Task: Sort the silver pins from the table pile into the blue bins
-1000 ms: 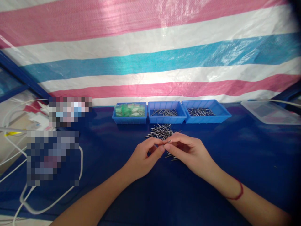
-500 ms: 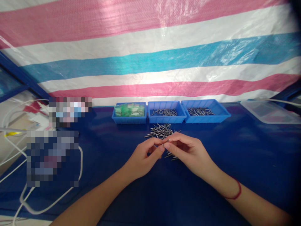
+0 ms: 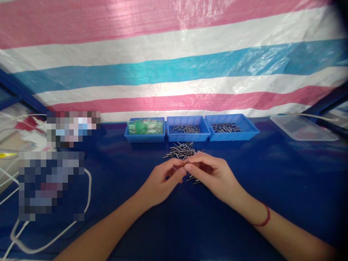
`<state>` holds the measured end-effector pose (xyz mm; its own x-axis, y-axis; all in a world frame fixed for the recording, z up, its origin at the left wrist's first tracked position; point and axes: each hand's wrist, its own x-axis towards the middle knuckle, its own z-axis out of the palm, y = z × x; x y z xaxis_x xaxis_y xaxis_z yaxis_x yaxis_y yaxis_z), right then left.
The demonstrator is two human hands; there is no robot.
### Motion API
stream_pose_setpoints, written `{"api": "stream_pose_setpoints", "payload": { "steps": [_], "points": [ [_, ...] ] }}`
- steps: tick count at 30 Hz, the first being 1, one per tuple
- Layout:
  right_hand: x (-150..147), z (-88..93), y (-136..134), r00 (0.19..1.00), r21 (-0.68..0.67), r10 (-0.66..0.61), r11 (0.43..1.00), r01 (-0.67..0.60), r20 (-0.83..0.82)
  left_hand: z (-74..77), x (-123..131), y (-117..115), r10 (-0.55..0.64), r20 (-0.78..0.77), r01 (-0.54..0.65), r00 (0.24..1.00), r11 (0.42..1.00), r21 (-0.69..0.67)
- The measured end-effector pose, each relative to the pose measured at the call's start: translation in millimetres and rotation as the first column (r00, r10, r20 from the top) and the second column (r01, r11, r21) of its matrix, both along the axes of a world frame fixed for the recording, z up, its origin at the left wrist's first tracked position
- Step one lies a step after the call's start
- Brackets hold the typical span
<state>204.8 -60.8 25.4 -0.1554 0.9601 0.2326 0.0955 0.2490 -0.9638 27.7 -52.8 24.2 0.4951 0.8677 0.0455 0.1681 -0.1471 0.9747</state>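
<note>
My left hand [image 3: 160,177] and my right hand [image 3: 210,172] meet fingertip to fingertip over the blue table. Thumb and forefinger of each are pinched together on a thin metal rod [image 3: 188,161]; only a small tip of it shows, and the fingers cover the rest. Just beyond the fingers lies a loose pile of thin metal rods [image 3: 179,150], some light and some dark along their length. A few more rods [image 3: 193,178] are partly hidden beneath my right hand.
Behind the pile stand three blue bins in a row: the left bin [image 3: 145,137] has green and clear packets, the middle bin [image 3: 187,137] and right bin [image 3: 233,135] metal rods. A clear plastic lid [image 3: 301,128] lies right. White cables [image 3: 88,195] and blurred-out items are left.
The whole view has shifted a little, so bins, pile and hands sit slightly further left. Both hands keep the same pinch, with hardly any finger movement visible.
</note>
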Motion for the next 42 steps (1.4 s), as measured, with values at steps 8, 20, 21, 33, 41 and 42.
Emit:
{"api": "stream_pose_setpoints", "payload": {
  "steps": [8,20,21,33,41,42],
  "points": [
    [1,-3.7,0,1.0,0.045,0.014,0.999,-0.015,0.019,-1.5,0,1,0.004,-0.037,-0.004,0.999,1.0,0.005],
    [1,-4.4,-1,0.999,0.049,-0.006,0.999,0.004,0.044,2.5,-1,-1,0.161,0.068,-0.173,0.985,0.949,0.264],
    [1,-4.3,-1,0.999,0.04,0.001,0.999,-0.003,0.051,3.4,-1,-2,0.168,0.073,-0.182,0.983,0.943,0.278],
    [33,3.8,34,0.852,-0.317,-0.415,0.894,0.317,-0.319,-1.8,-13,16,0.444,-0.305,-0.202,0.842,0.785,0.585],
    [76,-2.3,64,0.725,-0.496,-0.571,0.791,0.359,-0.385,-20.9,-27,35,0.467,-0.566,0.022,0.679,0.758,0.652],
    [74,-2.5,62,0.737,-0.497,-0.561,0.794,0.349,-0.378,-21.3,-28,35,0.462,-0.588,0.045,0.664,0.761,0.648]
  ]
}}
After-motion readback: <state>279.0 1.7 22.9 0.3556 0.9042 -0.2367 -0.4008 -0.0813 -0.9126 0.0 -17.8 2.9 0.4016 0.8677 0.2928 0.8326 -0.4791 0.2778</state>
